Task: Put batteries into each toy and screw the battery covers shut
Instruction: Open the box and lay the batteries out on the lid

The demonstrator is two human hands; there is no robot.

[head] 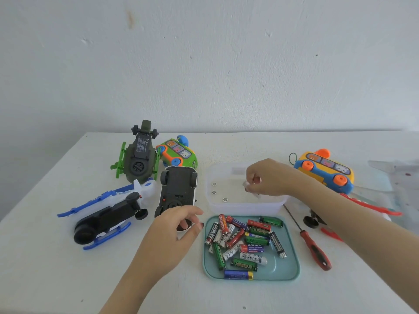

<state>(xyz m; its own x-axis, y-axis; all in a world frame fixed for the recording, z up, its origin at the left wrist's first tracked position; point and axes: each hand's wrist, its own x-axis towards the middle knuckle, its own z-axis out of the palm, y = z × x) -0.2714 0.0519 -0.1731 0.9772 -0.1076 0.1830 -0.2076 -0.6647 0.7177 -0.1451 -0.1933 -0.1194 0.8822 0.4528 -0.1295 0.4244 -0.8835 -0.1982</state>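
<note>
A white toy car (178, 189) lies upside down in front of me, black underside up. My left hand (174, 232) rests on its near end, fingers curled around it. My right hand (268, 177) hovers over a clear plastic tub (240, 207) and pinches a small white piece; what it is I cannot tell. Three button cells (214, 184) lie in the tub. A teal tray (288, 266) in front holds several AA batteries (240, 241). A red-handled screwdriver (315, 250) lies to the tray's right.
A blue-and-white helicopter (106, 211) and a green helicopter (138, 155) lie upside down at the left. A green toy bus (179, 152) lies behind the car, a yellow-orange bus (326, 168) at the right. Red toy parts (371, 207) lie under my right forearm. A wall stands behind the table.
</note>
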